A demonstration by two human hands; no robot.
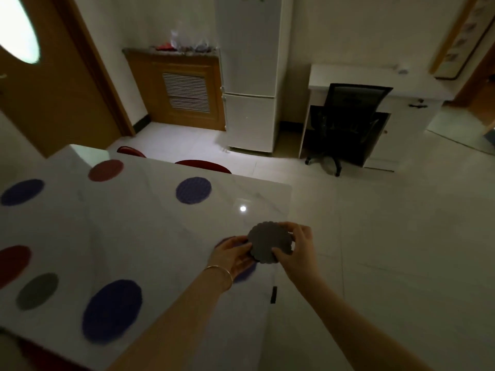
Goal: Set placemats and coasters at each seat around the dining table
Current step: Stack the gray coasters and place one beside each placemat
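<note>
1. Head view: white marble tabletop (150, 236) filling the lower left, glossy, with a lamp glare near its right end.
2. Behind it, a white fridge (250, 76), a wooden radiator cabinet (176, 89), a white desk (375, 76) with a black office chair (351, 121) tucked under. Brown door (53, 84) at far left.
3. Two red chair backs (203, 166) just past the far tabletop edge.
4. Round mats lying flat and well apart on the tabletop: large blue mat (112, 311) near the front edge, purple mat (193, 190) toward the far side, dark red mat (105, 170) at the far left corner, blue mat at the left edge (22, 192), red mat at the left edge (13, 263), smaller grey-green coaster (37, 291) just beside the large blue mat.
5. Another purple mat (245, 274) under the hands near the right end, mostly hidden by the left hand.
6. Left hand (234, 257), gold bangle (221, 275) on the wrist, fingers curled under the left rim of a stack of dark scalloped coasters (267, 243).
7. Right hand (296, 249) pinching the same stack from the right, thumb on the near rim, fingers wrapped over the far rim.
8. Stack held just above the tabletop's right end, over the hidden purple mat, tilted toward the camera; count of coasters in it unclear.
9. Small dark object (273, 294) at the tabletop's right edge below the right wrist, too blurred to identify.
</note>
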